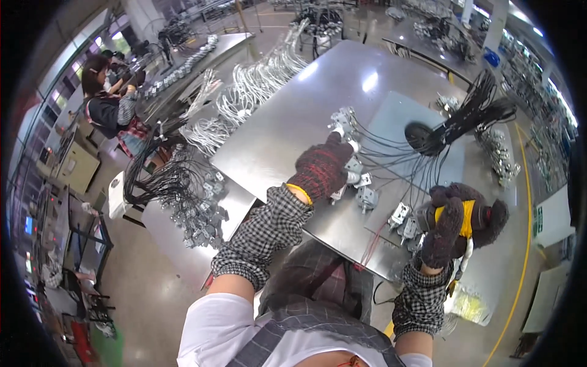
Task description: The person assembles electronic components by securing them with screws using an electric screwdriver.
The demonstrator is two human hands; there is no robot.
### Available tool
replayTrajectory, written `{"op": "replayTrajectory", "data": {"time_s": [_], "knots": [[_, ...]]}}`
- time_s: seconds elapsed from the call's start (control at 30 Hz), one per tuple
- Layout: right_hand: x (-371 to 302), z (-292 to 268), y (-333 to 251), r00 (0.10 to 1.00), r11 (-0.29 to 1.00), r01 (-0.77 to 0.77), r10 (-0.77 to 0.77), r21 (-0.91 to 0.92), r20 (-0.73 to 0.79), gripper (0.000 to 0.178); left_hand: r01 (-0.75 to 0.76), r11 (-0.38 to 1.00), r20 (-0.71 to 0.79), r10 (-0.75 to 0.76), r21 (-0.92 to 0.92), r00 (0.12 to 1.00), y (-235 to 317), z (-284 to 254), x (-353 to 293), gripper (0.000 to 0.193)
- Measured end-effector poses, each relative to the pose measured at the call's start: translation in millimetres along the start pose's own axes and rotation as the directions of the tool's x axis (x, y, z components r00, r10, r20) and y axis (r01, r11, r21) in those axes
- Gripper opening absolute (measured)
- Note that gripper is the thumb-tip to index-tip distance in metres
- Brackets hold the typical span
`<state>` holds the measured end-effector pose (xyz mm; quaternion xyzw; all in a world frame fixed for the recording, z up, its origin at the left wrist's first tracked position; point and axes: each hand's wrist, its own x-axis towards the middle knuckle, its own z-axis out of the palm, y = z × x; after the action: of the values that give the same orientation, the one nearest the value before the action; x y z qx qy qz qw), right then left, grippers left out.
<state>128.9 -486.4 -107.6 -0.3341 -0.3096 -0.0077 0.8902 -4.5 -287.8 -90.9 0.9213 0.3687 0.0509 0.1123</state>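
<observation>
My left hand [321,164], in a dark red-and-black knit glove with white fingertips, reaches over the metal table. Its thumb and forefinger are stretched out and apart, against a row of grey box-shaped parts [367,197] with thin black cables. At the far end of the row lies another grey part [343,117], by the forefinger tip. My right hand [445,227], in a dark glove, is wrapped round a yellow-and-dark power tool [466,219]. The tool's front end is beside more grey parts [408,229] near the table's right edge. Glove and fingers hide much of the tool.
The black cables gather into a thick bundle [471,119] over a blue-grey sheet [391,131]. White cables [260,85] line the table's far left side. More black-cabled parts [199,208] lie on a lower surface at left. A person [110,104] works farther left.
</observation>
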Motion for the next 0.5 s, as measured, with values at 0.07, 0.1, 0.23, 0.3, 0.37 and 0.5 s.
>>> {"op": "replayTrajectory", "data": {"time_s": [0.07,0.1,0.23,0.3,0.37,0.5], "knots": [[0.8,-4.0,0.5,0.998,0.998,-0.036,0.034,0.059,0.044,0.057,-0.199,0.980,-0.042,0.198,-0.005,0.979,-14.1,2.2,2.6,0.058],[2.7,-6.7,1.2,0.997,0.995,-0.053,0.048,0.079,0.062,0.061,-0.265,0.964,-0.139,0.260,-0.017,0.955,-12.2,-1.4,0.9,0.052],[0.5,0.4,0.6,0.992,0.992,-0.111,0.114,0.056,-0.054,0.065,-0.361,0.932,-0.152,0.363,0.040,0.919,10.3,-31.1,-11.4,0.042],[10.6,-9.5,-1.4,0.974,0.976,-0.218,0.217,0.000,-0.066,0.037,-0.413,0.911,-0.082,0.413,0.019,0.907,28.5,-40.3,-34.8,0.043],[19.9,-25.6,-3.0,0.945,0.945,-0.322,0.316,-0.063,-0.089,0.064,-0.442,0.897,-0.040,0.442,0.008,0.896,36.9,-24.8,-50.2,0.050],[33.0,-61.0,-2.4,0.805,0.828,-0.541,0.458,0.150,0.376,0.044,-0.542,0.841,-0.157,0.534,-0.010,0.831,29.5,35.3,-47.8,0.063]]}}
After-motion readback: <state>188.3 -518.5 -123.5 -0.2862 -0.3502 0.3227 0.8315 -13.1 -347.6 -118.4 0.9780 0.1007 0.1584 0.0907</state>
